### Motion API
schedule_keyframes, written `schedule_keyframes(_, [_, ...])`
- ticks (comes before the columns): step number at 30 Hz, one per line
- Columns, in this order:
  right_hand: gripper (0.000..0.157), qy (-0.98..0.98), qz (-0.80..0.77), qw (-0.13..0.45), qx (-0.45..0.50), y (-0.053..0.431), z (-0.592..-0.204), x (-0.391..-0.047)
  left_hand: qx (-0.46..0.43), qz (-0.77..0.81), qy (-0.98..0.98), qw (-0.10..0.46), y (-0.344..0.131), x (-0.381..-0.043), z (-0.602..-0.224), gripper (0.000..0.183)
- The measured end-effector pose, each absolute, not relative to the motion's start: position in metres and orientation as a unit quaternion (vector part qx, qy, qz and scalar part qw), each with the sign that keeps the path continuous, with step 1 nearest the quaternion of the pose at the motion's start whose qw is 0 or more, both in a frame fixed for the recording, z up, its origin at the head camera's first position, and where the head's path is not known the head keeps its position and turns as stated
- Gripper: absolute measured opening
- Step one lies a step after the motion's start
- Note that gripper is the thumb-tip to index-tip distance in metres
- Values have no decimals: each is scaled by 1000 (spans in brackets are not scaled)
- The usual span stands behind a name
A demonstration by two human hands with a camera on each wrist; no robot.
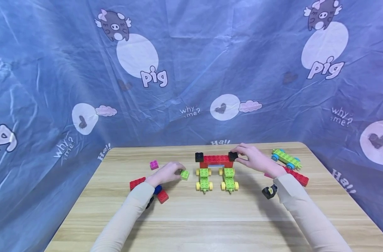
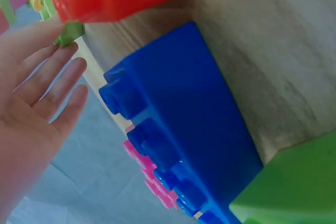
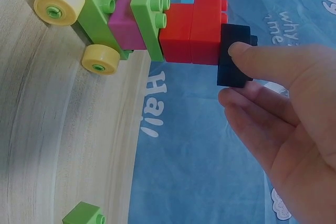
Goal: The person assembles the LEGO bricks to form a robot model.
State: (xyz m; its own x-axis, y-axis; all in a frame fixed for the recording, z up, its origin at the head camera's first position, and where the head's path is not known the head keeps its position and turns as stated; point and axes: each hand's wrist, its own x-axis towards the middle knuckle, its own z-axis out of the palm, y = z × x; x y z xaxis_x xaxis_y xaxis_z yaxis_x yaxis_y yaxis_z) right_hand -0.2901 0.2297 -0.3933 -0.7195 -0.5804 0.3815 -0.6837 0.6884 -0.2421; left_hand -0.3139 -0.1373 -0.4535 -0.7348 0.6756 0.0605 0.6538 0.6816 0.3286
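My right hand (image 1: pixel 254 159) pinches a black brick (image 3: pixel 234 56) between thumb and fingers, at the right end of a red beam (image 1: pixel 216 159). Another black brick (image 1: pixel 199 157) sits on the beam's left end. The red beam belongs to a structure with two green bases (image 1: pixel 204 183) on yellow wheels (image 3: pixel 59 2). In the right wrist view a purple brick (image 3: pixel 126 22) is stacked between green pieces. To the left of the structure, my left hand (image 1: pixel 166 173) pinches a small green brick (image 1: pixel 184 175) by thumb and index finger, its other fingers extended.
A pink brick (image 1: pixel 154 165), red bricks (image 1: pixel 162 196) and a blue brick (image 2: pixel 178 108) lie around my left forearm. Near my right forearm are a green base with blue wheels (image 1: pixel 286 159), a long red brick (image 1: pixel 296 176) and a black piece (image 1: pixel 269 191). Blue cloth (image 1: pixel 191 70) hangs behind the table.
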Motion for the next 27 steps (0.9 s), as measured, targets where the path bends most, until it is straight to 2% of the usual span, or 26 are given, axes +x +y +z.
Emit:
schedule_keyframes(16, [30,-907,189,141,349,229,-392,-289,360,191,913,23,-144,-315,-454,33])
schedule_keyframes(27, [31,-909,191,135,346,230,-394,-290,343,224,912,13,-153,-316,-438,29])
